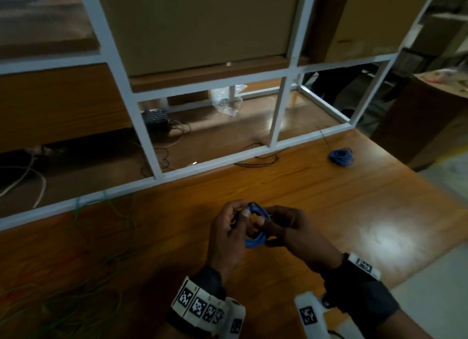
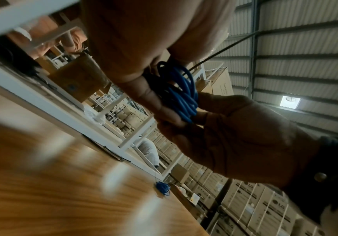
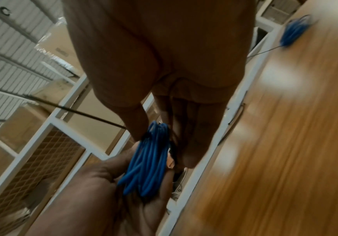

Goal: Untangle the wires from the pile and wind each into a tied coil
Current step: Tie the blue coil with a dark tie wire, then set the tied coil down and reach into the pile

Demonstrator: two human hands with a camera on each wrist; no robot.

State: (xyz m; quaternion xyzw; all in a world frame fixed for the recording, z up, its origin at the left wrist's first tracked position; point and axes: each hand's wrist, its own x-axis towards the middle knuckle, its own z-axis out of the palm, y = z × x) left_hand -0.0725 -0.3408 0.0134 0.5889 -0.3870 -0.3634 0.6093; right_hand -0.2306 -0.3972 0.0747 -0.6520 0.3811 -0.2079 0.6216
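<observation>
A small coil of blue wire (image 1: 254, 240) is held above the wooden table (image 1: 316, 207) between both hands. My left hand (image 1: 241, 213) grips its left side, fingers curled round the loops (image 2: 182, 95). My right hand (image 1: 266, 223) pinches the right side with thumb and fingers (image 3: 137, 134). A thin black strand (image 2: 220, 51) runs out from the top of the coil (image 3: 146, 162). A second blue coil (image 1: 340, 156) lies on the table at the far right. Loose green wires (image 1: 106, 240) spread over the table's left side.
A white metal frame (image 1: 157, 179) runs along the table's back edge, with shelving and cardboard boxes behind it. A thin black wire (image 1: 260, 161) lies by the frame. White cables (image 1: 38, 184) and a dark device (image 1: 155, 120) sit behind the frame.
</observation>
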